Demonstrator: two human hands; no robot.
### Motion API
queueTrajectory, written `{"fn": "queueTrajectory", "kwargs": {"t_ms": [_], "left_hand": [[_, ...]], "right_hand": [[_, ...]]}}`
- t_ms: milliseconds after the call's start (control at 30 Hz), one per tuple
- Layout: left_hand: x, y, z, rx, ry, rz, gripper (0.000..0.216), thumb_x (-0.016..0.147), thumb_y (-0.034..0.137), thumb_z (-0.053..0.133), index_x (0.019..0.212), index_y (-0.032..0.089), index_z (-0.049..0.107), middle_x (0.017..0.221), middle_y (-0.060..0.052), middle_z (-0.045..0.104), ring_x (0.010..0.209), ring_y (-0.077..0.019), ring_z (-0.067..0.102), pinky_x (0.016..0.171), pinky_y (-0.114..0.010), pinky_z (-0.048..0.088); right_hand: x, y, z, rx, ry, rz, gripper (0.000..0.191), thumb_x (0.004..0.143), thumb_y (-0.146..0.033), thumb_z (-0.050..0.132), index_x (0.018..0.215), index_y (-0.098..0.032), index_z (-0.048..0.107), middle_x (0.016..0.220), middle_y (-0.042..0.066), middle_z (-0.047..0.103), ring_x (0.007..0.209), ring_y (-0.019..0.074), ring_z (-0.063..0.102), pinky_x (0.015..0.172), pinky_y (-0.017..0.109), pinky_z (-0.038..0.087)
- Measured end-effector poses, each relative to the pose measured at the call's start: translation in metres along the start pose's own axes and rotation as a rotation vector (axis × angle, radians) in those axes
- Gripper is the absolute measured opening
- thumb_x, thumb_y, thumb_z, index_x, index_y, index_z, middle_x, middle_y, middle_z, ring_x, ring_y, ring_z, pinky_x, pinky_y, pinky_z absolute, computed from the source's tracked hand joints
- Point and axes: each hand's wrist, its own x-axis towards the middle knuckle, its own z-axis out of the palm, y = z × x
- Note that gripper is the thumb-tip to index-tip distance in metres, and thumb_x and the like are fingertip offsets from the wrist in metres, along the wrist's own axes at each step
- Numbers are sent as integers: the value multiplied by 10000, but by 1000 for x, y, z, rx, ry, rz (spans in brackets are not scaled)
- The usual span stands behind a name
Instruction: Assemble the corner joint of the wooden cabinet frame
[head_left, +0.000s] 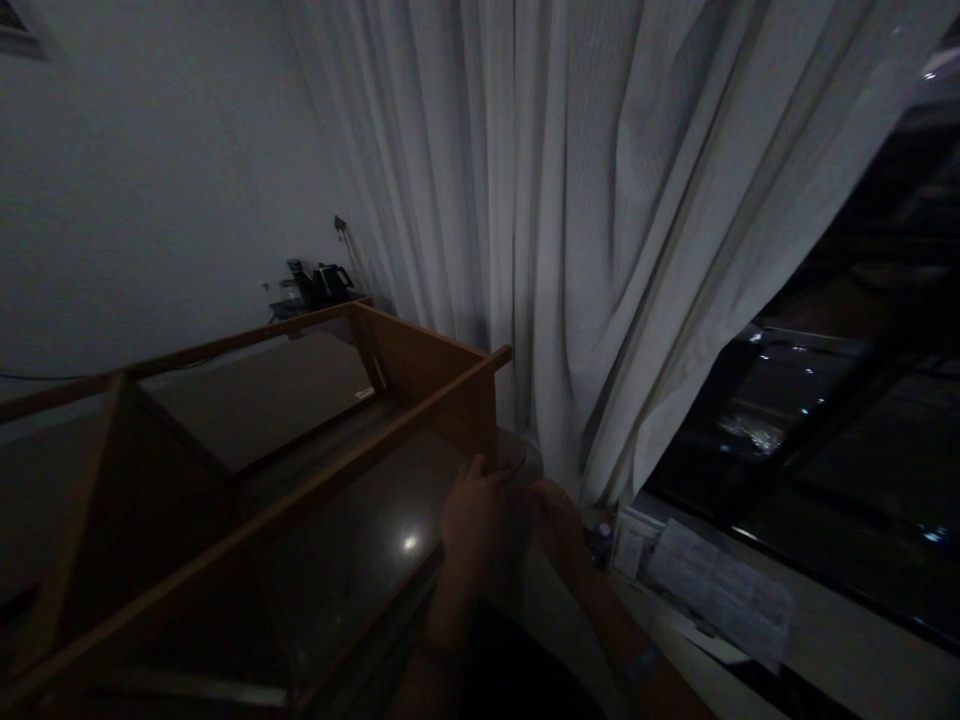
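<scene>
Hands (474, 508) nr wdn frame (375, 447) end

The cabinet frame (420, 365) stretches across the left and middle, its near rail (390, 432) running from the lower left to the end panel. A divider (97, 480) stands inside it at left. Beyond its far corner, a jug (332, 282) sits on a small surface (279, 312), before the wall (150, 180). The left hand (476, 505) is beside the end panel, below the rail's end; the right hand (556, 520) is just to its right. The curtain (517, 200) hangs behind both. Farther right is the window (825, 400), with a box (632, 545) and sheet (720, 585) below it.
</scene>
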Motion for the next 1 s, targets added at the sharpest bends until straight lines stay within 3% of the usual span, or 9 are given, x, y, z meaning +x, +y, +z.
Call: {"fn": "queueTrajectory", "kwargs": {"t_ms": [133,300,433,567,667,767,867,1000], "left_hand": [[0,2,-4,1,-18,8,295,883,339,478,1118,299,651,1137,-55,556,1044,-194,488,848,-269,454],[-1,3,-4,11,-10,0,299,887,327,467,1128,311,643,1163,-55,548,1035,-191,492,834,-267,458],[0,3,-2,22,-16,-3,298,882,325,476,1130,319,643,1168,-57,551,1042,-199,498,841,-277,460],[0,1,1,12,-7,-2,296,873,327,494,1131,325,638,1191,-53,545,1076,-205,492,848,-285,461],[-1,-2,4,6,12,-3,294,881,331,481,1130,335,637,1235,-49,526,1102,-210,485,855,-294,463],[-1,-3,5,7,25,6,288,886,339,472,1120,333,641,1215,-47,533,1087,-205,494,835,-287,470],[-1,-4,5,6,26,25,283,886,342,473,1109,332,646,1192,-43,542,1074,-204,498,838,-291,469],[0,-4,5,20,8,14,287,887,346,472,1121,338,640,1181,-44,543,1079,-206,493,855,-296,457]], "right_hand": [[1,-14,4,211,-23,321,319,890,-492,483,810,-203,593,723,32,658,665,181,626,588,275,492],[4,-20,3,311,-59,405,333,850,-531,528,840,-202,581,714,35,673,659,194,651,566,276,502],[6,-15,-9,170,-51,216,307,847,-458,580,1039,-218,580,821,37,686,741,202,664,632,304,535],[9,1,-24,-62,-128,-160,222,883,-359,568,1069,-242,600,959,62,677,882,212,642,769,362,544],[10,11,-30,-163,-200,-405,188,928,-303,495,1059,-247,618,935,63,681,869,208,640,761,364,556],[11,12,-28,-154,-192,-470,210,947,-281,451,1056,-238,626,923,70,676,844,191,647,722,324,567],[10,4,-21,-60,-140,-366,206,943,-308,458,971,-229,647,859,62,679,799,180,652,692,305,563],[9,-12,-10,86,-83,12,263,903,-417,504,802,-208,628,738,31,678,677,167,648,628,280,532]]}}
